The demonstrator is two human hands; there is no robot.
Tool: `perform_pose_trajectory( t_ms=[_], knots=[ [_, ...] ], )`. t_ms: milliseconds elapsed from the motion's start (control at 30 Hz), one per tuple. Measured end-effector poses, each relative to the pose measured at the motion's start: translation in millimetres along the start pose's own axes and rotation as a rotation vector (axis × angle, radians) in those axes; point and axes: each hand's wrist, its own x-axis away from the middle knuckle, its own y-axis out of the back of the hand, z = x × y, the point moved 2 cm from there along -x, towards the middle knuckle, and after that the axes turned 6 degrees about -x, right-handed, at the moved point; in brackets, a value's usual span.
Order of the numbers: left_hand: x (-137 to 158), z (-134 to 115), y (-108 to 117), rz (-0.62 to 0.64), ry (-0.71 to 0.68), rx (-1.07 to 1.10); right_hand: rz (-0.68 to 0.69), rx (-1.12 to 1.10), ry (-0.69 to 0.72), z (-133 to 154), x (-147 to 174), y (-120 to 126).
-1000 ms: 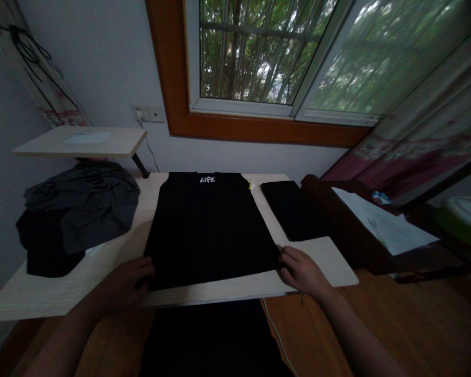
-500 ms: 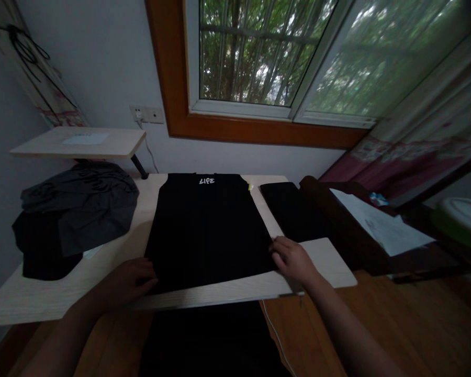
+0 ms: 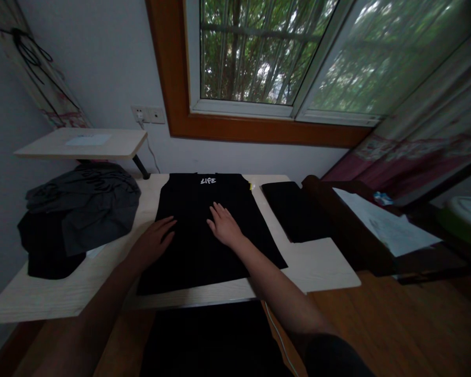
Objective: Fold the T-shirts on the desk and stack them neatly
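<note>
A black garment, probably a shirt (image 3: 204,246), lies spread flat on the pale wooden table (image 3: 172,299), with a small white print near its far edge. My left hand (image 3: 154,241) is over the garment's left side, fingers stretched out. Around the middle of the cloth, my right hand (image 3: 224,225) lies palm down with its fingers extended. Neither hand grips anything. A small yellow tag (image 3: 250,186) shows at the garment's far right edge.
Grey and black clothes (image 3: 98,204) lie heaped at the left, partly below a raised shelf (image 3: 121,142). A folded black cloth (image 3: 296,212) rests at the right. Beyond it stands dark furniture with a paper sheet (image 3: 384,222). The window (image 3: 243,57) is behind.
Both hands have left the garment's near corners. My left hand has moved forward and slightly right; my right hand has moved forward and left to the middle. The garment stays flat.
</note>
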Motion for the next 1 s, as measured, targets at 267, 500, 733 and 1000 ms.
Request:
perform_pose_trajectory(
  t_ms=[267,500,733,1000],
  knots=[
    [-12.0,-19.6,-48.0,-0.008,0.143,-0.275,-0.120,0.134,-0.136,-62.1,27.4,22.1],
    [-5.0,-28.0,-45.4,0.025,0.089,-0.314,-0.106,0.269,-0.236,-125.9,76.7,62.5],
    [-1.5,-33.4,-45.4,0.033,0.069,-0.303,-0.118,0.314,-0.255,-124.3,79.4,65.9],
    [3.2,-42.2,-43.7,0.035,0.048,-0.304,-0.190,0.387,-0.190,-121.9,86.4,75.7]
  ],
)
